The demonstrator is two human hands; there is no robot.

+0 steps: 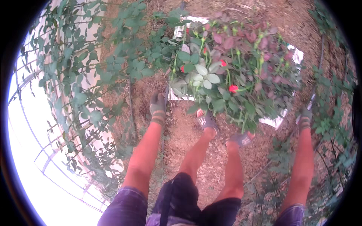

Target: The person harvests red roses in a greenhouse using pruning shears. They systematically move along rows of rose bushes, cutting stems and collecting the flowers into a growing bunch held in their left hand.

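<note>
A large heap of cut rose stems (234,73) with green and reddish leaves and several red buds lies before me on a white sheet (181,98). My left hand (157,108), in a grey-green glove with a striped cuff, hangs just left of the sheet's near corner; its fingers look slightly apart, with nothing visible in them. At the far right, my right hand (305,117), gloved alike, grips a slim hand tool (311,101) with a pale, shiny end pointing away from me. Its exact kind is unclear, and the fingers partly hide it.
Leafy rose bushes (135,48) stand along the left, more bushes (328,121) along the right. My feet in grey slip-on shoes (208,120) are on brown soil (181,147), close to the heap. A dark thin hose (163,141) runs along the ground by my left arm.
</note>
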